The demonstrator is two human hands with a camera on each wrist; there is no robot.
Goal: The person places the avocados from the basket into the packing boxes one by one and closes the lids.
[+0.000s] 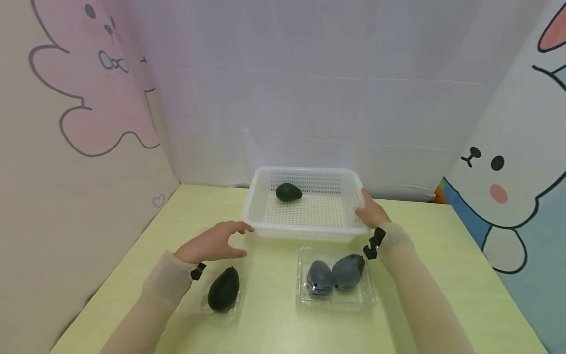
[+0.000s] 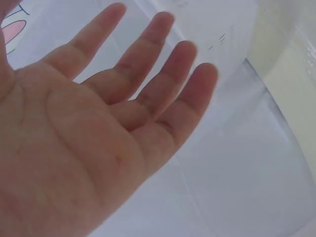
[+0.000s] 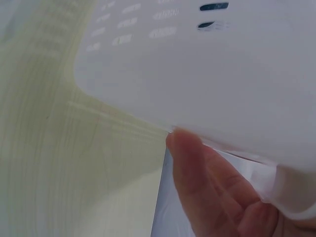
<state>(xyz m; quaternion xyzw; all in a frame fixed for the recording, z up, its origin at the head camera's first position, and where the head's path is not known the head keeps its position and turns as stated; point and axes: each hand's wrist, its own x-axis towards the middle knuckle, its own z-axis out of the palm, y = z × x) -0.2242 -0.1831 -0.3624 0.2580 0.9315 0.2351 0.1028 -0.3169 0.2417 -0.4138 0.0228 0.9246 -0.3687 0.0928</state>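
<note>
A white plastic basket with slotted walls stands at the back of the table, holding one dark green avocado near its left side. My right hand grips the basket's right rim; in the right wrist view the thumb lies against the wall. The left hand is empty, fingers spread and loosely bent, fingertips close to the basket's front left corner; whether they touch it I cannot tell. Beneath that hand, a clear plastic box holds another avocado.
In front of the basket, a second clear plastic box contains two greyish avocado-shaped fruits, seen through plastic. The pale yellow table meets a white cloth behind and cartoon-printed panels at both sides.
</note>
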